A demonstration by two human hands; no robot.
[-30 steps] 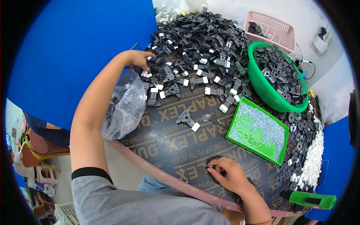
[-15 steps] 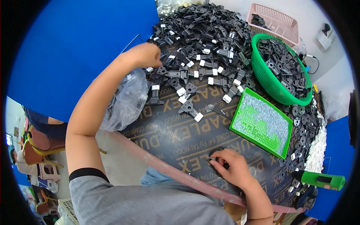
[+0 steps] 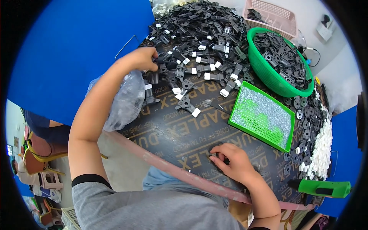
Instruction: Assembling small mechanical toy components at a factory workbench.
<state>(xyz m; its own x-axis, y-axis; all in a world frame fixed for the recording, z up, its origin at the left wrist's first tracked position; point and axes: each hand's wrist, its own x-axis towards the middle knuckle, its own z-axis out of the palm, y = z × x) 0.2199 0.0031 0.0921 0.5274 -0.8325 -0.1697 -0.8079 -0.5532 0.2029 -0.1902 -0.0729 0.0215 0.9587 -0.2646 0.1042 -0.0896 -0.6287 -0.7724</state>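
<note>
My left hand (image 3: 145, 59) is over the near left edge of a large heap of black plastic parts (image 3: 199, 27), many with white caps. Its thumb and fingers look apart, though some fingertips are hidden against the parts. My right hand (image 3: 233, 161) rests low over the dark table, thumb and fingers curled together round a small black part (image 3: 213, 155) that is mostly covered. A black part with a white end (image 3: 186, 104) lies loose between the hands. Beside my left forearm is a clear plastic bag (image 3: 128, 103).
Right of the heap, a green basket (image 3: 283, 90) holds black parts, with a pink basket (image 3: 268, 9) behind. A green tray (image 3: 264, 142) carries small silvery pieces. Black rings (image 3: 303, 126), white pieces (image 3: 322, 149) and a green electric screwdriver (image 3: 322, 188) are at right.
My left hand has shifted slightly down and left, and its fingers have spread from a more closed shape. My right hand stays low, its fingers covering more of the small black part.
</note>
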